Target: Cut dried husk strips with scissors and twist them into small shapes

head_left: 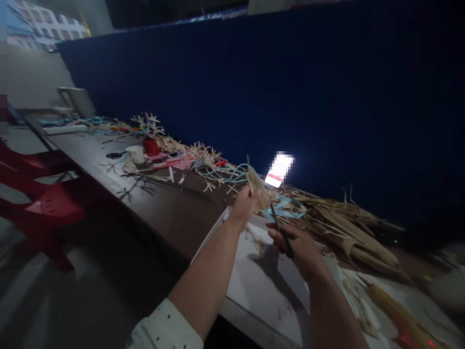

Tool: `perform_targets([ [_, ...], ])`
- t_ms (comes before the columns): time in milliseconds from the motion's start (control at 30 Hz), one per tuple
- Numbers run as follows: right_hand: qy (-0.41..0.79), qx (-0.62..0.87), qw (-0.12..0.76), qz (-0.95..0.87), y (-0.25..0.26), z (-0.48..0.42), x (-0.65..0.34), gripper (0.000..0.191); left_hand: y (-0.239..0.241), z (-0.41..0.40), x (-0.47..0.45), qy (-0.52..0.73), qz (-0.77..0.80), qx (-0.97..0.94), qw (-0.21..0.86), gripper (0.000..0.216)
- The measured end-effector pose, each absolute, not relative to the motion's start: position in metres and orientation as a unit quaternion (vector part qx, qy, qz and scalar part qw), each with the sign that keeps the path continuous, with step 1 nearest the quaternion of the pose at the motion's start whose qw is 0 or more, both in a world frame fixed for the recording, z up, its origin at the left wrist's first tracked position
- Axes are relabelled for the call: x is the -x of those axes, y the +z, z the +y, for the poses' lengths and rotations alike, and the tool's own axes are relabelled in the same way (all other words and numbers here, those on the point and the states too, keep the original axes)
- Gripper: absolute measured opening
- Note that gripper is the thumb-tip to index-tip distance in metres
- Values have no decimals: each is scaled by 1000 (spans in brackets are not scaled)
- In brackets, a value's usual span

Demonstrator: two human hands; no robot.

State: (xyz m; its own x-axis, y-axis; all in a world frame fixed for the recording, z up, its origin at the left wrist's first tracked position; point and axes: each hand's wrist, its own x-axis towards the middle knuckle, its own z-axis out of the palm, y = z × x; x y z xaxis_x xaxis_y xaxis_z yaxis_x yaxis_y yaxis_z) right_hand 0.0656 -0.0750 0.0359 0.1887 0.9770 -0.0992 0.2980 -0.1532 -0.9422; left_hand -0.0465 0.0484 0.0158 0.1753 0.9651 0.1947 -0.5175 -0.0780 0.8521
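My left hand (245, 206) pinches a pale dried leaf strip (257, 186), which stands up and spreads out above the fingers. Close by on the right, my right hand (296, 245) is wrapped round the handles of dark scissors (275, 218). Their blades point up and reach the lower right edge of the leaf; whether they are parted is hard to see. Below both hands is a shallow white box (250, 271) with small pale scraps in it. Behind the scissors, a light blue ribbon (290, 207) lies on the table.
A lit phone (274, 178) leans near the dark blue wall (254, 87). Long dried husks (363, 230) lie to the right, beside a glue gun with a yellowish body (394, 310). Leaf flowers (205, 155), a red thread spool (150, 146) and a white cup (136, 154) stand leftward. A red chair (54, 203) is at left.
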Motion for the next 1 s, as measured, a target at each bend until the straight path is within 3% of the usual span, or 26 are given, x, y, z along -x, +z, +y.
perform_targets([
  [400, 386, 638, 459, -484, 35, -74, -69, 51, 23, 36, 48, 521, 251, -565, 588, 29],
  [1000, 379, 652, 482, -447, 39, -75, -65, 49, 19, 41, 46, 529, 241, -534, 614, 34],
])
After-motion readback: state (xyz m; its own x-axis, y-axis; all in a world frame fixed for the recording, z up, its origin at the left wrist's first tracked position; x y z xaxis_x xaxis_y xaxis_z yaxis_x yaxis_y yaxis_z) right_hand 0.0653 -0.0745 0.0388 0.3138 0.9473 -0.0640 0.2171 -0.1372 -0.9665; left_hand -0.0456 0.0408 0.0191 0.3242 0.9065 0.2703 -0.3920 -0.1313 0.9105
